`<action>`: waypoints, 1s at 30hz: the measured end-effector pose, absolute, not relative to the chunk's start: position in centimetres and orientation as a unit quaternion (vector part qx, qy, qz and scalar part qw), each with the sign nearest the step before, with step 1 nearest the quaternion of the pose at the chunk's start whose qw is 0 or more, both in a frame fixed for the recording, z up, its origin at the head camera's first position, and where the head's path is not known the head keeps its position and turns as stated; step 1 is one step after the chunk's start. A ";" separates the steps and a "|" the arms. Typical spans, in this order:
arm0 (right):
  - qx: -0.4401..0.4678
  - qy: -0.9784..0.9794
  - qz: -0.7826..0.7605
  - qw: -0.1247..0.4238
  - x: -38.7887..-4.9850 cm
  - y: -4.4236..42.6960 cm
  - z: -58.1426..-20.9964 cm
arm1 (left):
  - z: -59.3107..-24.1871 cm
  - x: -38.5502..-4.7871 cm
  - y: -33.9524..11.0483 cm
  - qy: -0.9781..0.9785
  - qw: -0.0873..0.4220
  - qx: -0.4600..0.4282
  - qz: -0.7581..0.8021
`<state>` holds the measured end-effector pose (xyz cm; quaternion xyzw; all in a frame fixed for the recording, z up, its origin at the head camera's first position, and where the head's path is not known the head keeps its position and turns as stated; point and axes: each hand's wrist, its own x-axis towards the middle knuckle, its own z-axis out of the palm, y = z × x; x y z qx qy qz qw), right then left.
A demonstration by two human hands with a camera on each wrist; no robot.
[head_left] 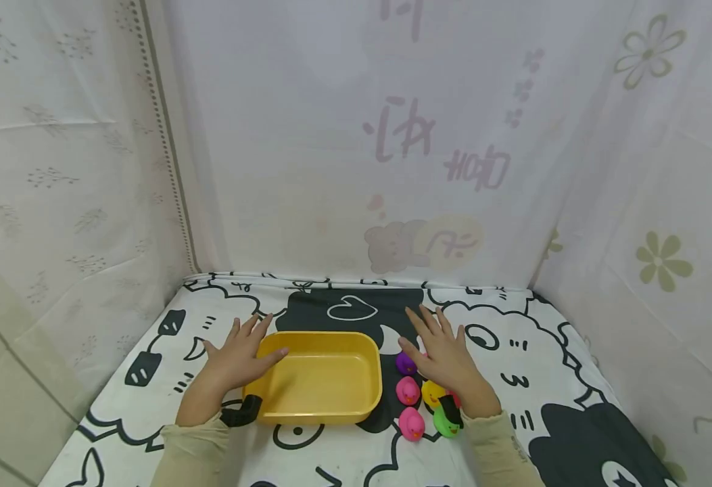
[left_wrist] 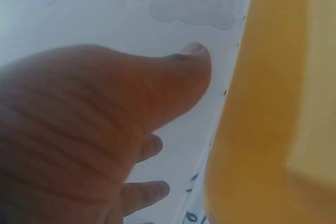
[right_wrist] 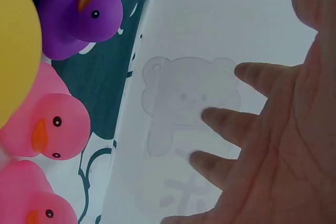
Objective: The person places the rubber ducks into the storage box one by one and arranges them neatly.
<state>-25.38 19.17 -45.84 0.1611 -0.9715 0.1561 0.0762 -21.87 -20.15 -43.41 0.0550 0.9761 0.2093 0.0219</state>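
A yellow plastic basin [head_left: 319, 409] lies on the patterned cloth between the hands. Beside its left edge, the left hand [head_left: 236, 358] is spread, its thumb over the rim; in the left wrist view nothing is in its fingers. Right of the basin sit several rubber ducks: a purple duck [right_wrist: 102, 17], pink ducks [head_left: 412, 424], a yellow duck [head_left: 432, 392] and a green duck [head_left: 445, 424]. The right hand [head_left: 443, 355], fingers spread and holding nothing, hovers over the far ducks and partly hides them.
A black-and-white cartoon cloth [head_left: 502, 365] covers the table. White printed curtains [head_left: 343, 135] hang behind it and on both sides. Black wrist camera pieces [head_left: 243, 411] show near each wrist.
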 end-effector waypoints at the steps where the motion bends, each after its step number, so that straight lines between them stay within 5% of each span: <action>1: 0.161 -0.972 0.156 0.074 -25.4 19.2 -45.9 | -43.6 -22.0 -20.4 0.974 0.025 0.056 0.220; 19: 0.145 -0.950 0.273 -0.042 -26.1 19.5 -47.0 | -48.7 -24.1 -24.8 0.763 0.162 0.024 0.625; 30: 0.187 -0.938 0.280 -0.081 -26.4 20.2 -47.7 | -51.7 -23.9 -26.0 0.655 0.216 0.044 0.723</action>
